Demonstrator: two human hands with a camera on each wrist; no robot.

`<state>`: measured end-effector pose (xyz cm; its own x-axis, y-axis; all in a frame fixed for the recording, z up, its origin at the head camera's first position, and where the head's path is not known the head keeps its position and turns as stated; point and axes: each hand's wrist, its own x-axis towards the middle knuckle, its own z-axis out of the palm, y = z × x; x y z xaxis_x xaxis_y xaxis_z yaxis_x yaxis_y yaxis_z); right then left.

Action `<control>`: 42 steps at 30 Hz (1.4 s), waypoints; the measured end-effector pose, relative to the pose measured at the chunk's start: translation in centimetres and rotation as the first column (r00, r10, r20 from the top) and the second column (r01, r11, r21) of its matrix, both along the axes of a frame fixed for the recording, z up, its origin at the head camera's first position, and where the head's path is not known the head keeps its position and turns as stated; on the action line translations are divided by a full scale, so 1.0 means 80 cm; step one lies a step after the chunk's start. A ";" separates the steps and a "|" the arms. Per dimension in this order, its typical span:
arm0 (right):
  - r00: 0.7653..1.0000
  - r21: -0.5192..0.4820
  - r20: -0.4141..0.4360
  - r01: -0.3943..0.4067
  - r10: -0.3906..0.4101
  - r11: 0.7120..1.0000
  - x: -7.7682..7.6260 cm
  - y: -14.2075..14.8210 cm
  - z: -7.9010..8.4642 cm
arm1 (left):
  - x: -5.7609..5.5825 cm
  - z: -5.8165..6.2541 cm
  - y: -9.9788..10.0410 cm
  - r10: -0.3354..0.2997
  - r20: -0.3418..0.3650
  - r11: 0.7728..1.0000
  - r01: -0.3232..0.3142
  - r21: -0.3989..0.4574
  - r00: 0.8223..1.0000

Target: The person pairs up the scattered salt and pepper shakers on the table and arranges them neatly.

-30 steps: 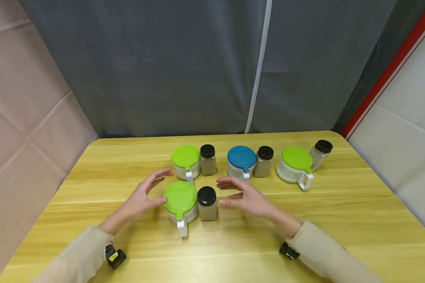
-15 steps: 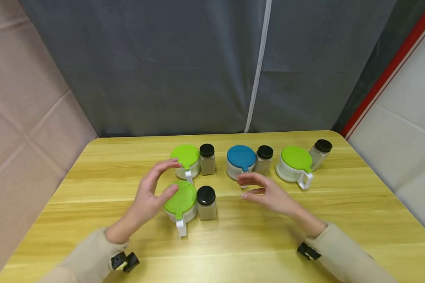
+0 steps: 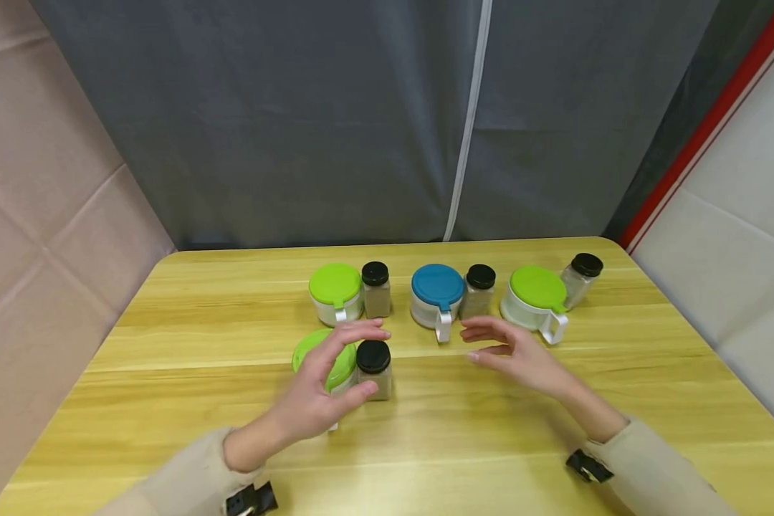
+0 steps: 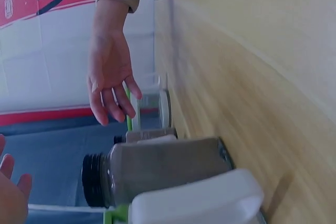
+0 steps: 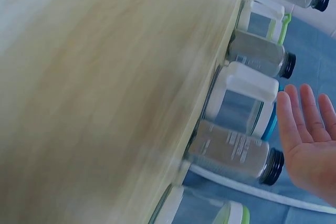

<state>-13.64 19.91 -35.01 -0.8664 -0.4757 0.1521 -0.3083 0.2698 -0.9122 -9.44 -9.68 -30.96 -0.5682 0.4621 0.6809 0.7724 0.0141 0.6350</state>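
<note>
In the head view my left hand (image 3: 322,390) hovers with parted, gently bent fingers over the front green-lidded seasoning jar (image 3: 304,350), partly hiding it. Its thumb and fingertips reach towards the black-capped spice bottle (image 3: 374,362) beside that jar. In the left wrist view this hand (image 4: 10,195) shows apart from the bottle (image 4: 163,169), whose neighbour's white handle (image 4: 194,203) is close to the camera. My right hand (image 3: 522,358) holds nothing; its loose fingers hang in front of a blue-lidded jar (image 3: 437,287) and another spice bottle (image 3: 477,297).
Along the back stand a green-lidded jar (image 3: 335,287) with a spice bottle (image 3: 377,295), and at right another green-lidded jar (image 3: 537,290) with a tilted-looking bottle (image 3: 582,278). A grey curtain (image 3: 297,143) hangs behind the wooden table (image 3: 490,459).
My left hand has shifted right, from beside the front green-lidded jar to over it and near the bottle. My right hand has drawn away to the right. The jars and bottles stay put.
</note>
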 end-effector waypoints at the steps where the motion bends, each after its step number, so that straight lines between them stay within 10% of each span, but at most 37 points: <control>1: 1.000 0.003 -0.002 0.005 -0.005 1.000 0.000 0.003 -0.001 | 0.001 -0.001 0.003 -0.010 0.005 1.000 0.010 -0.006 1.000; 30: 0.996 0.046 -0.048 0.077 -0.075 0.996 0.012 0.075 -0.007 | 0.022 -0.042 0.091 -0.050 0.216 0.967 0.101 -0.235 0.975; 42: 0.992 0.047 -0.080 0.099 -0.095 0.994 0.016 0.111 -0.008 | 0.018 -0.067 0.113 -0.042 0.161 0.954 0.087 -0.287 0.986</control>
